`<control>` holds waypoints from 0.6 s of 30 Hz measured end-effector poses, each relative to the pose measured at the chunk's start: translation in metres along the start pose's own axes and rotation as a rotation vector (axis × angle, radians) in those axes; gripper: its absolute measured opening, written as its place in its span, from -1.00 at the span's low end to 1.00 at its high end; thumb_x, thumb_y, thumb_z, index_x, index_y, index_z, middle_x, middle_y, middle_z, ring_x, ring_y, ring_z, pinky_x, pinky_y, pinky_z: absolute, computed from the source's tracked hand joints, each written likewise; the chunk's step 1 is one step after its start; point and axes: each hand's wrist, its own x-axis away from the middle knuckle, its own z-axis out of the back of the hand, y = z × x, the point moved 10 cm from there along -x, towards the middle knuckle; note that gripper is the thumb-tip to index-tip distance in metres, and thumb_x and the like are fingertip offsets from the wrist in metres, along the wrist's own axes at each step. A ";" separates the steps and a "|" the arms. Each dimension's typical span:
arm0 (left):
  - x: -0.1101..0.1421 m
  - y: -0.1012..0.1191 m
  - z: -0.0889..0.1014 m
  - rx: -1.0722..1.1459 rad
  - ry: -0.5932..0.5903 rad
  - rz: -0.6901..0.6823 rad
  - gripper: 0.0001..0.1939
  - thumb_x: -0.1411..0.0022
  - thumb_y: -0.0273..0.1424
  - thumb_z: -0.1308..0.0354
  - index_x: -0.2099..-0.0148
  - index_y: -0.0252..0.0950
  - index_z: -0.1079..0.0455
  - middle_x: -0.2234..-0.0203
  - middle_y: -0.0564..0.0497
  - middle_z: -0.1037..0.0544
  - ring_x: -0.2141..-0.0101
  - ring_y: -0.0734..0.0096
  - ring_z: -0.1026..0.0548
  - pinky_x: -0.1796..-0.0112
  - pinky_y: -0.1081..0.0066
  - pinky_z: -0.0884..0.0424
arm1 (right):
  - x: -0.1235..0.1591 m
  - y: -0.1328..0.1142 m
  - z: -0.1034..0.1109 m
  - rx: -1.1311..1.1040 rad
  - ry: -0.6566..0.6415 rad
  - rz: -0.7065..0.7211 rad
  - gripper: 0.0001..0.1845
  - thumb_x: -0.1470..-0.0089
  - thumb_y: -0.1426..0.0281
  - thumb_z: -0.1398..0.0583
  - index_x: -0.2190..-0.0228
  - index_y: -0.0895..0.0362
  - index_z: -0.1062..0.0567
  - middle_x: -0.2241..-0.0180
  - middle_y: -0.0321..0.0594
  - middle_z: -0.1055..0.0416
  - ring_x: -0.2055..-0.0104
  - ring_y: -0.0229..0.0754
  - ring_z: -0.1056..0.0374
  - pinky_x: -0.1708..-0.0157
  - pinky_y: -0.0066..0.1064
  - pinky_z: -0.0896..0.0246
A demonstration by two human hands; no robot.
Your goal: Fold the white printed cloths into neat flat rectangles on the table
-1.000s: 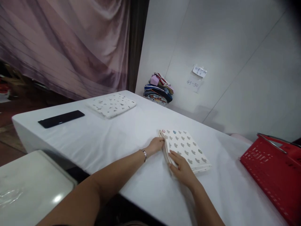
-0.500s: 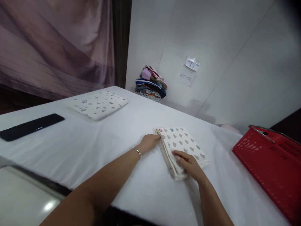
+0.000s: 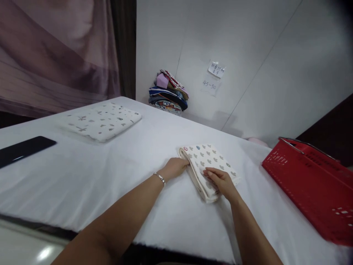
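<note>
A folded cream cloth [image 3: 213,158] with grey mouse-head shapes and a few coloured marks lies on the white-covered table [image 3: 154,147]. At its left side, my left hand [image 3: 175,168], with a silver bracelet at the wrist, has its fingertips at the folded layers; they are partly hidden there. Over the near part of the cloth, the thumb and fingers of my right hand [image 3: 220,180] are drawn together in a pinch on the top layer. Another folded white cloth [image 3: 107,123] with a grey print rests farther left.
A black flat object [image 3: 27,149] lies at the left. On the right stands a red basket [image 3: 306,184] with a metal handle. Beyond the far edge is a stack of folded fabrics [image 3: 168,94], beside paper signs [image 3: 211,84] on the wall. A pinkish curtain [image 3: 55,55] hangs at the back left.
The view has shifted, so most things sit a little farther left. My right hand's fingers have closed into a pinch and lifted slightly; my left hand stays at the cloth's side.
</note>
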 end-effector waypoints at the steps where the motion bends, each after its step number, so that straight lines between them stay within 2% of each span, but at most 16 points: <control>1: 0.000 -0.001 0.000 0.025 0.004 0.013 -0.67 -0.21 -0.45 0.07 0.07 -0.10 -0.43 0.20 0.02 -0.55 0.21 0.26 -0.49 0.23 0.41 -0.29 | -0.001 -0.004 -0.001 0.023 -0.001 0.013 -0.53 0.08 0.06 -0.24 0.21 0.11 -0.54 0.22 -0.13 -0.52 0.12 -0.04 -0.41 0.03 -0.14 -0.26; 7: 0.004 -0.004 0.005 0.138 0.026 0.077 -0.68 -0.18 -0.45 0.03 0.10 -0.09 -0.46 0.18 0.04 -0.55 0.18 0.25 -0.47 0.16 0.38 -0.28 | -0.014 -0.034 0.000 0.259 0.004 0.114 -0.57 0.01 0.09 -0.16 0.18 0.07 -0.54 0.20 -0.20 -0.52 0.07 -0.02 -0.38 0.03 -0.12 -0.25; 11: 0.006 0.000 0.009 0.089 0.049 0.035 -0.64 -0.17 -0.47 0.06 0.08 -0.06 -0.46 0.20 0.08 -0.56 0.21 0.27 -0.48 0.20 0.41 -0.29 | -0.044 -0.045 -0.010 0.355 0.003 0.205 -0.57 -0.04 0.16 -0.12 0.08 0.05 -0.48 0.10 -0.21 -0.47 0.01 -0.04 -0.33 -0.02 -0.15 -0.19; 15: 0.008 -0.003 0.011 0.116 0.067 0.053 -0.65 -0.12 -0.48 0.04 0.14 -0.10 -0.49 0.23 0.09 -0.58 0.23 0.30 -0.49 0.22 0.42 -0.30 | -0.091 -0.053 -0.042 0.465 -0.014 0.326 -0.51 -0.11 0.23 -0.04 -0.06 0.07 -0.36 -0.02 -0.20 -0.37 -0.07 -0.10 -0.26 -0.11 -0.17 -0.08; 18: 0.009 -0.007 0.011 0.153 0.069 0.095 -0.67 -0.13 -0.46 0.04 0.16 -0.12 -0.50 0.25 0.09 -0.58 0.26 0.32 -0.50 0.24 0.43 -0.31 | -0.120 -0.059 -0.076 0.564 -0.050 0.434 -0.49 -0.16 0.27 0.03 -0.12 0.12 -0.26 -0.18 -0.20 -0.15 -0.23 -0.18 -0.03 -0.21 -0.26 0.11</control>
